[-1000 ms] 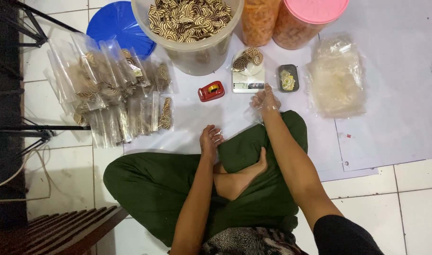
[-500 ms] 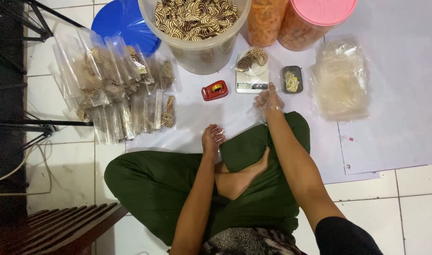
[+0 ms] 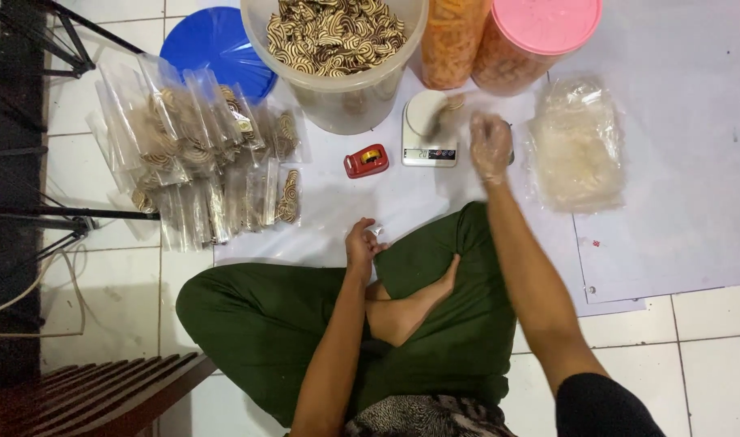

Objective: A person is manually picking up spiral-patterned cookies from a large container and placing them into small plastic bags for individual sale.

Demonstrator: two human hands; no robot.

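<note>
Right hand, gloved and blurred, just right of the scale; grip impossible to tell. Left hand loosely curled, empty, near knee.

Scale sits in front of the big tub, tape dispenser just left of it. Filled bags piled further left w/ lid behind them; stack of empty bags to the right, two jars behind.

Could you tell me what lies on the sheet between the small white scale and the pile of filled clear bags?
In the head view, a small red tape dispenser sits between the scale and the filled bags.
</note>
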